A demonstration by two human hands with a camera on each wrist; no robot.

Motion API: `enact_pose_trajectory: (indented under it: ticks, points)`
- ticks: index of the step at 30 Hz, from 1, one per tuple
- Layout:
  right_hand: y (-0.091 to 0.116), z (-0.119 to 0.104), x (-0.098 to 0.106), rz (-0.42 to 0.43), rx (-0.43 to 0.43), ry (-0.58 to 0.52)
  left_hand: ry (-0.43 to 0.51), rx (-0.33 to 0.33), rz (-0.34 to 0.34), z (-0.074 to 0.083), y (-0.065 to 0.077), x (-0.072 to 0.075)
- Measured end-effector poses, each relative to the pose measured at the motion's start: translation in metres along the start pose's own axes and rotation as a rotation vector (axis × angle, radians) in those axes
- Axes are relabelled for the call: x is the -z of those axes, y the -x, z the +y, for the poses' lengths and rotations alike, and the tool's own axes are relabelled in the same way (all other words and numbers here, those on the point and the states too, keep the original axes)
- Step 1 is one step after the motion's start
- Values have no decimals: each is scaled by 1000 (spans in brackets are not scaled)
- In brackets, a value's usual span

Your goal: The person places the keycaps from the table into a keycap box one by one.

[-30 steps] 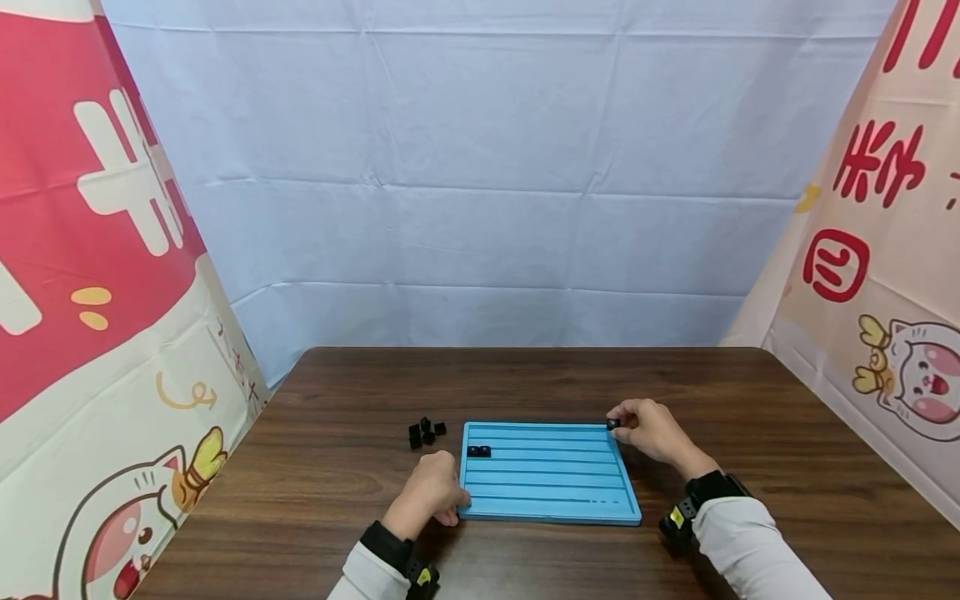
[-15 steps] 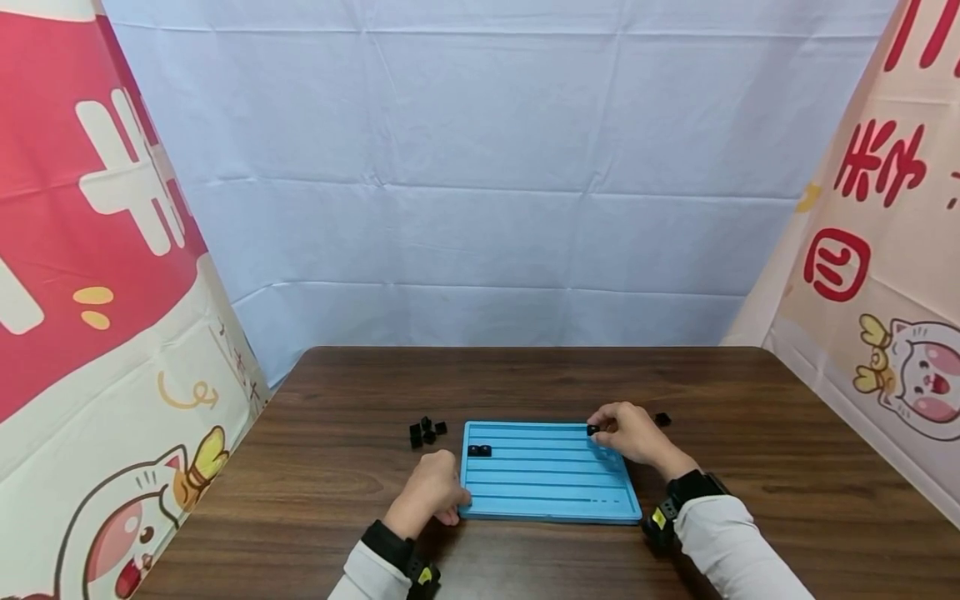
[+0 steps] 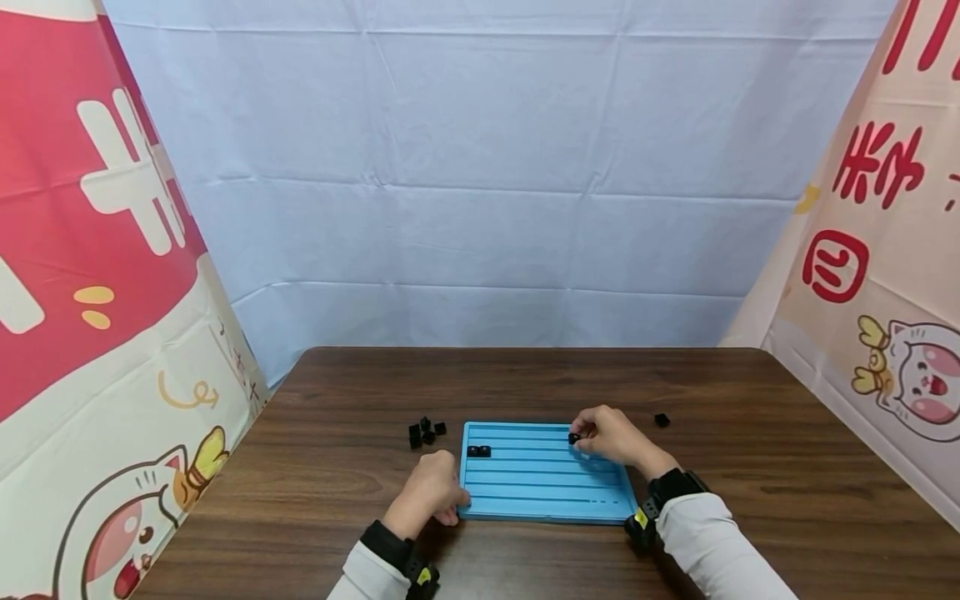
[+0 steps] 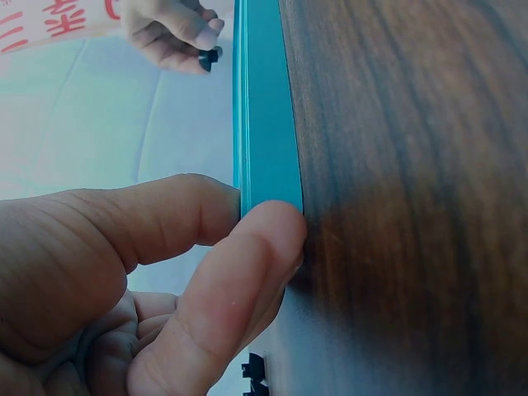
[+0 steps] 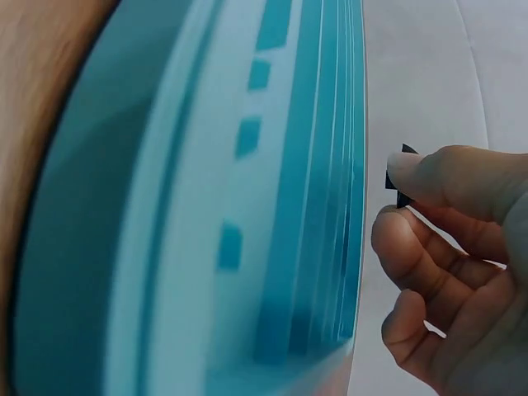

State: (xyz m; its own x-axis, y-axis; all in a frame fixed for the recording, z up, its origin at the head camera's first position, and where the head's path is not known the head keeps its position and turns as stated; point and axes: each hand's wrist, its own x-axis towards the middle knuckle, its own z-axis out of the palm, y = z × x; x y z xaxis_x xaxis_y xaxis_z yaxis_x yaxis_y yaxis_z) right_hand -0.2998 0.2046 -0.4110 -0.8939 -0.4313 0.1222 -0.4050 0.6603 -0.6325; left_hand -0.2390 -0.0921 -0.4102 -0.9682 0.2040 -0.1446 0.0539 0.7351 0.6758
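Observation:
My right hand (image 3: 613,435) pinches a small black keycap (image 3: 573,438) between thumb and fingers, over the back right part of a blue ridged tray (image 3: 547,492). The right wrist view shows this keycap (image 5: 403,200) apart from the tray, its markings out of sight. My left hand (image 3: 431,489) grips the tray's front left edge; in the left wrist view its thumb and index finger meet across the tray's blue side (image 4: 268,124). Two black keycaps (image 3: 479,452) sit side by side in a row at the tray's left end.
Several loose black keycaps (image 3: 427,433) lie in a cluster on the brown wooden table (image 3: 337,467), just left of the tray. One more dark piece (image 3: 662,421) lies to the right, behind my right forearm. A pale cloth (image 3: 480,208) hangs behind the table.
My right hand has moved left with the keycap, from the tray's back right corner inward over the rows. The dark piece at right has come into view. My left hand stays put.

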Motion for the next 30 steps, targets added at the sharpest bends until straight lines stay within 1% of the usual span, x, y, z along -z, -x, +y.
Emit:
enact_pose_trajectory:
  ticks: [4,9,12,16,23,30]
  points:
    - [-3,-4,-4,-14,21,8,5,9,-2,0,-1,0]
    - [-6,-12,-10,-37,21,-4,6,11,-5,-1,-2,0]
    - [-9,-18,-13,-61,46,-22,4,14,-5,-2,-2,0]
    - [-13,-24,-19,-82,83,-13,6,15,0,-2,-2,-1]
    - [-19,-30,-30,-84,51,24,16,10,-1,-3,-3,-2]
    - [-22,-33,-40,-79,58,39,22,8,-3,-5,-5,-3]
